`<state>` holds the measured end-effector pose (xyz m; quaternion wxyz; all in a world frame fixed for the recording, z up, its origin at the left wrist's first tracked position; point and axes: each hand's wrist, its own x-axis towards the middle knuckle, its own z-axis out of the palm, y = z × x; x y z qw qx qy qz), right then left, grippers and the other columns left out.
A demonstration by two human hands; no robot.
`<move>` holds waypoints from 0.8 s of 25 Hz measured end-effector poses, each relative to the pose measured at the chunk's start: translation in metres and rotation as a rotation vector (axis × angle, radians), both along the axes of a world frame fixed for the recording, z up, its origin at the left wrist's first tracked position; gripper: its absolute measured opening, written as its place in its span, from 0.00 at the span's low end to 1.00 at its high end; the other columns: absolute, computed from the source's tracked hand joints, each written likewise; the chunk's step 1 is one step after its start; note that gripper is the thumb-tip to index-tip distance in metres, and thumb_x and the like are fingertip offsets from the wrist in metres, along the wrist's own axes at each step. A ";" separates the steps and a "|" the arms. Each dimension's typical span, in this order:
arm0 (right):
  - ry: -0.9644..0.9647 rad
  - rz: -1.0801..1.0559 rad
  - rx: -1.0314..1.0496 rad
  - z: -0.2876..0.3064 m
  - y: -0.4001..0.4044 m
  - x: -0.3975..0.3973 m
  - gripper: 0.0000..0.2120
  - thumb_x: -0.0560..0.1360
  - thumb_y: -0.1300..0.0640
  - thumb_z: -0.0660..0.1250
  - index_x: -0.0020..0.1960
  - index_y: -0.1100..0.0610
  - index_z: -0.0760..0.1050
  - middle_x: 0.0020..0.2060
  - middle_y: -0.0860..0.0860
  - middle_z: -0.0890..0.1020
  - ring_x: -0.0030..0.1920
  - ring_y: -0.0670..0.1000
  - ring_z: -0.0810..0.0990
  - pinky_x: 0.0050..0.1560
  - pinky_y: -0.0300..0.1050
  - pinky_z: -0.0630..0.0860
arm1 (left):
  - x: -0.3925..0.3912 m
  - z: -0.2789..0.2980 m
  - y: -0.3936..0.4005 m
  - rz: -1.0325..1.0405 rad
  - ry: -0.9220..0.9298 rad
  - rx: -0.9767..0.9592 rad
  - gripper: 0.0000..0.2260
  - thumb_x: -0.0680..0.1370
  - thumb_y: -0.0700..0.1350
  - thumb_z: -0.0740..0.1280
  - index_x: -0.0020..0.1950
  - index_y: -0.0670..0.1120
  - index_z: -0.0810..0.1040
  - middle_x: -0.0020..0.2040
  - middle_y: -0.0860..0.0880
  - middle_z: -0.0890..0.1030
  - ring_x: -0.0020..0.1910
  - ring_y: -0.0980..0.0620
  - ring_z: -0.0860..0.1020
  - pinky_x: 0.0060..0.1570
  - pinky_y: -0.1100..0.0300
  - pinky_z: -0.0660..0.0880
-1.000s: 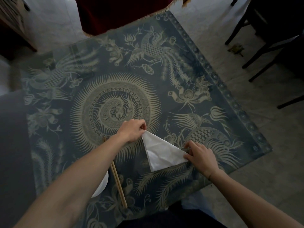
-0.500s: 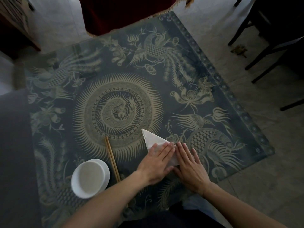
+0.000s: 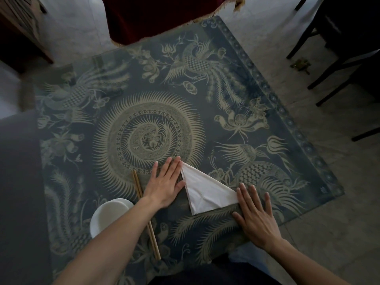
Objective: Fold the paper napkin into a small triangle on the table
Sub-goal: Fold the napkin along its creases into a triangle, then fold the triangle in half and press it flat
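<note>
Toward six o'clock on the patterned table (image 3: 236, 95), just ahead of the person, the paper napkin (image 3: 205, 192) lies flat as a white triangle, one tip aimed at about eleven o'clock, another at four, the third nearest the body at six. At its nine o'clock side the left hand (image 3: 166, 182) is spread flat, palm down, fingers extended, its index edge touching the napkin's long side and upper tip; it grips nothing. At four o'clock the right hand (image 3: 255, 214) is likewise open and flat on the table, fingertips just at the napkin's right tip, holding nothing. A pair of chopsticks (image 3: 146, 214) runs under the left forearm, and a white bowl (image 3: 109, 214) sits at about eight o'clock from the napkin, partly hidden by that arm.

The job in hand looks like pressing and setting the crease. To do it well, I would keep one palm pinning the paper while the other runs along the folded edge from tip to tip, pressing firmly but without dragging, since thin paper will likely wrinkle or slide on a smooth top. If a smaller triangle is wanted, the two far tips should be matched exactly before creasing, with the left elbow kept off the bowl
</note>
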<state>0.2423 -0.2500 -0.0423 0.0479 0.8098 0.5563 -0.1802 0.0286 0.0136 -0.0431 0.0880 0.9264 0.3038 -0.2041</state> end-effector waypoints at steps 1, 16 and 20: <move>-0.008 0.002 0.001 0.000 -0.001 0.002 0.33 0.81 0.37 0.42 0.79 0.55 0.50 0.79 0.52 0.52 0.78 0.55 0.44 0.73 0.67 0.45 | 0.001 0.000 0.001 0.010 0.005 0.000 0.32 0.79 0.65 0.33 0.78 0.49 0.35 0.78 0.53 0.32 0.75 0.52 0.30 0.72 0.43 0.30; 0.057 0.323 0.037 -0.002 0.013 -0.029 0.35 0.78 0.37 0.55 0.78 0.55 0.54 0.78 0.56 0.57 0.77 0.56 0.51 0.71 0.61 0.53 | -0.032 0.004 -0.091 -0.307 -0.134 -0.070 0.30 0.83 0.59 0.51 0.80 0.46 0.51 0.80 0.47 0.50 0.79 0.48 0.48 0.71 0.43 0.47; 0.077 0.332 0.040 0.002 0.010 -0.022 0.32 0.79 0.36 0.54 0.79 0.45 0.51 0.78 0.57 0.54 0.77 0.59 0.51 0.71 0.62 0.53 | -0.059 0.008 -0.095 -0.299 -0.089 -0.096 0.30 0.80 0.59 0.56 0.79 0.47 0.58 0.80 0.46 0.56 0.78 0.47 0.55 0.70 0.41 0.51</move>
